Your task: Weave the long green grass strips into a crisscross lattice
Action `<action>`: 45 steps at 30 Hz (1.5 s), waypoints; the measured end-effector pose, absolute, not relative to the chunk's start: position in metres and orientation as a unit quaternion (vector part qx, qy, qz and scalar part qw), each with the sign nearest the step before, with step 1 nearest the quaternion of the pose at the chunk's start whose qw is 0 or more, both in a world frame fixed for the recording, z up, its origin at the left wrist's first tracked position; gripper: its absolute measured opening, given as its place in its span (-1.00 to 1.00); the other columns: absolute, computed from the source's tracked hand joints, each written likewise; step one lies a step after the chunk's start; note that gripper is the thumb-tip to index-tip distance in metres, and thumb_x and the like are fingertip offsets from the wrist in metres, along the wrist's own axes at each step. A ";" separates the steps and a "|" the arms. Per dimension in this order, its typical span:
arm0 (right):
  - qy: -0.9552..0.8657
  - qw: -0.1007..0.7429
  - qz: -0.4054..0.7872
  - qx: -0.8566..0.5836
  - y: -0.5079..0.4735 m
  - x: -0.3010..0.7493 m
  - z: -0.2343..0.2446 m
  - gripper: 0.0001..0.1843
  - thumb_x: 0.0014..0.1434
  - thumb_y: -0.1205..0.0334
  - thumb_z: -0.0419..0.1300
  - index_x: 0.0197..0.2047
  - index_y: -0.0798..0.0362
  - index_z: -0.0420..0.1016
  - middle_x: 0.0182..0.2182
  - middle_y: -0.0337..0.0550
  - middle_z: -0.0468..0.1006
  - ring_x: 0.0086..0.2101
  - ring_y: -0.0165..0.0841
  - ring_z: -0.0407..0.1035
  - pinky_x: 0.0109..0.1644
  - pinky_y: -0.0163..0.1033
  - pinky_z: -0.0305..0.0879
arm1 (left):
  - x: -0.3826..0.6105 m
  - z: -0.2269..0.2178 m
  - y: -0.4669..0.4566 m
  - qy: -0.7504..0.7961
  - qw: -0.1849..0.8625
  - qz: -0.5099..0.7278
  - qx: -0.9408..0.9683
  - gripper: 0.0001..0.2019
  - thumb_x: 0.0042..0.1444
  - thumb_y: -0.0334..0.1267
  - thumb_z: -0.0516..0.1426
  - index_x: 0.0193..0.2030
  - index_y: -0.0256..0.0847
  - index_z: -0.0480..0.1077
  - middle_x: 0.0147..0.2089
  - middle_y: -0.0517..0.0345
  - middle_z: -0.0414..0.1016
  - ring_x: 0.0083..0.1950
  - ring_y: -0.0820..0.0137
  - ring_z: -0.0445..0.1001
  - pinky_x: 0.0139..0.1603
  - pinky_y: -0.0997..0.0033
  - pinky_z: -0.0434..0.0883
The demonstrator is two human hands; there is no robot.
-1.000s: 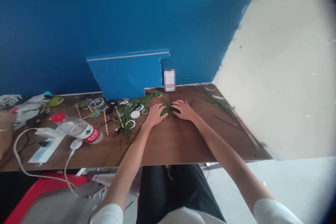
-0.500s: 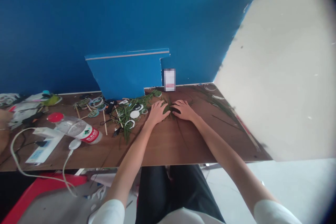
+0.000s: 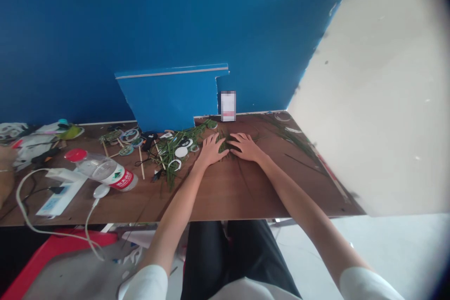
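My left hand (image 3: 212, 150) rests palm down on the brown table, its fingers spread over thin green grass-like strips (image 3: 223, 143). Opposite it, my right hand (image 3: 246, 147) lies flat with fingers apart, its thumb and fingertips at the right side of the same strips. A narrow gap separates the two hands. Beside my left hand spreads a larger heap of green strips (image 3: 170, 159), with a white disc (image 3: 181, 152) and a white ring (image 3: 175, 165) on it. What lies under my palms is hidden.
A clear bottle with a red cap (image 3: 101, 168) lies near a white power strip (image 3: 61, 197) and a round white charger (image 3: 101, 191). A blue board (image 3: 168, 98) leans on the wall. More strips (image 3: 298, 138) lie at right. Another person's arm (image 3: 5, 176) shows at far left.
My hands stay in almost the same place on the strips. The view has shifted very slightly.
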State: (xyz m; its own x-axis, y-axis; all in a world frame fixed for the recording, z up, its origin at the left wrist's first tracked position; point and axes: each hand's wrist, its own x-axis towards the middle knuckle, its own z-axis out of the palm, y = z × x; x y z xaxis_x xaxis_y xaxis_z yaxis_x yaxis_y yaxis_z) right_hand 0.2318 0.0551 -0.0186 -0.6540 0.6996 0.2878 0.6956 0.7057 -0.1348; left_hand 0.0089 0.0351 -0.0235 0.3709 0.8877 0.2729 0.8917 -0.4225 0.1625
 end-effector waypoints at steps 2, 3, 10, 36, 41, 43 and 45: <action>-0.909 0.160 0.005 -0.384 0.055 0.232 -0.019 -0.51 0.35 -0.07 -0.03 0.27 -0.17 0.35 0.30 -0.05 0.21 0.24 -0.05 0.03 0.22 0.16 0.07 | 0.009 -0.024 0.036 -0.539 0.005 -0.160 -0.827 -0.43 0.22 0.13 0.05 0.31 -0.03 0.23 0.42 -0.05 0.07 0.40 0.00 0.03 0.34 -0.12 0.08; -0.910 0.159 0.004 -0.384 0.056 0.232 -0.019 -0.51 0.35 -0.07 -0.03 0.27 -0.17 0.35 0.30 -0.05 0.22 0.24 -0.05 0.03 0.22 0.15 0.07 | 0.009 -0.024 0.036 -0.540 0.003 -0.162 -0.826 -0.43 0.22 0.13 0.05 0.31 -0.03 0.23 0.42 -0.05 0.07 0.40 0.00 0.03 0.34 -0.12 0.07; -0.914 0.157 0.021 -0.375 0.056 0.231 -0.019 -0.51 0.35 -0.02 -0.02 0.28 -0.14 0.33 0.26 -0.07 0.31 0.24 -0.09 0.08 0.23 0.16 0.04 | 0.010 -0.024 0.035 -0.542 -0.012 -0.169 -0.823 -0.42 0.21 0.14 0.05 0.30 -0.06 0.23 0.41 -0.08 0.10 0.40 -0.02 0.03 0.35 -0.14 0.05; -0.914 0.172 0.026 -0.367 0.054 0.231 -0.016 -0.52 0.36 0.04 -0.03 0.27 -0.03 0.33 0.23 -0.04 0.37 0.21 -0.12 0.13 0.21 0.07 0.05 | 0.012 -0.017 0.038 -0.521 0.007 -0.171 -0.836 -0.44 0.17 0.14 0.11 0.21 -0.13 0.32 0.33 -0.09 0.24 0.37 0.04 0.09 0.32 -0.07 0.13; -0.919 0.154 0.029 -0.362 0.055 0.231 -0.016 -0.49 0.37 0.06 -0.05 0.33 -0.06 0.24 0.26 -0.05 0.33 0.24 -0.11 0.07 0.21 0.10 0.05 | 0.010 -0.017 0.040 -0.528 0.000 -0.146 -0.836 -0.38 0.19 0.19 0.06 0.29 -0.10 0.25 0.38 -0.07 0.17 0.40 0.04 0.04 0.34 -0.07 0.10; -0.919 0.147 0.031 -0.363 0.055 0.231 -0.016 -0.49 0.37 0.07 -0.05 0.34 -0.07 0.22 0.26 -0.05 0.34 0.25 -0.12 0.07 0.22 0.09 0.05 | 0.010 -0.017 0.041 -0.528 -0.002 -0.141 -0.837 -0.37 0.20 0.20 0.04 0.31 -0.09 0.24 0.39 -0.07 0.15 0.40 0.03 0.03 0.34 -0.08 0.10; -0.919 0.147 0.031 -0.365 0.055 0.231 -0.016 -0.49 0.37 0.07 -0.05 0.34 -0.06 0.23 0.25 -0.06 0.34 0.24 -0.12 0.07 0.21 0.08 0.06 | 0.010 -0.017 0.041 -0.529 -0.003 -0.140 -0.837 -0.37 0.20 0.20 0.03 0.31 -0.09 0.24 0.39 -0.07 0.15 0.41 0.02 0.03 0.34 -0.08 0.10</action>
